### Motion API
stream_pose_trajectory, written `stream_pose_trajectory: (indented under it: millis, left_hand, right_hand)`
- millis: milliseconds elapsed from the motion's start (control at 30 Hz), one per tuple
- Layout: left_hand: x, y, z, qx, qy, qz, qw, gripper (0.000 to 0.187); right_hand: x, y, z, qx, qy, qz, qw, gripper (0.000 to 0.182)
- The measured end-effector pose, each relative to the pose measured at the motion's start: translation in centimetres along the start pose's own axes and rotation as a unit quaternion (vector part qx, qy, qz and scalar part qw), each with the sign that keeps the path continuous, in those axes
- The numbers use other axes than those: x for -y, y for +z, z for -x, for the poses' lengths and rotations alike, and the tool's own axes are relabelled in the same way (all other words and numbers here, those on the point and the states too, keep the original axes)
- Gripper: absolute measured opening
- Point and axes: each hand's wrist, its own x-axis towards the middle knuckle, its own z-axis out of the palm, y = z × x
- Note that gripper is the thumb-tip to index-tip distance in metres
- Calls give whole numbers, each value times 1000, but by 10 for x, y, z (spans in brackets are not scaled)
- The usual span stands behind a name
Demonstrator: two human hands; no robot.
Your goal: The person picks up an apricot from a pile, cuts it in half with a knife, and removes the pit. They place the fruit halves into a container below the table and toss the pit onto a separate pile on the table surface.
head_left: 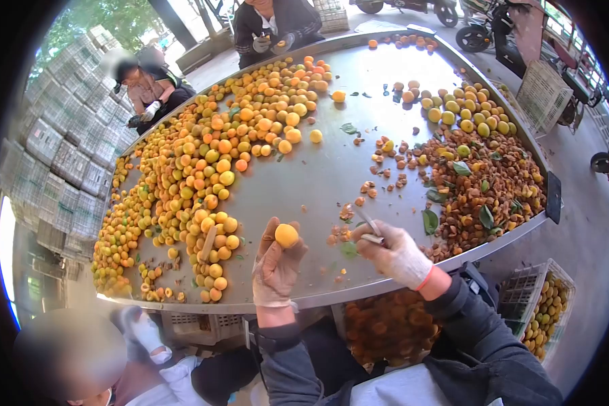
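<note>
In a soiled work glove, my left hand holds up one yellow-orange apricot above the near edge of the metal table. My right hand, gloved too, is closed around a small knife, its blade pointing up and away from me. A gap separates the blade from the apricot. To the left of my hands spreads a large heap of whole apricots. On the right lies a brown pile of pits and scraps with green leaves mixed in.
Greener apricots sit at the back right. A wooden-handled tool rests on the heap. Below the table stand a container of orange pieces and a crate of fruit. Co-workers are around the table; stacked crates stand left.
</note>
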Motion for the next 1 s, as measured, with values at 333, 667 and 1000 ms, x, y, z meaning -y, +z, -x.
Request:
stream_pose_trajectory:
  millis: [333, 667, 1000]
  left_hand:
    - [48, 10, -5, 57, 0, 213, 975, 47]
    - [41, 12, 1, 33, 39, 113, 992, 50]
    - [30, 44, 10, -56, 97, -34, 993, 52]
  right_hand:
    - [-19, 26, -11, 51, -44, 189, 980, 20]
    - [-27, 43, -22, 52, -48, 293, 954, 20]
    - [-27, 58, -34, 19, -123, 385, 914, 15]
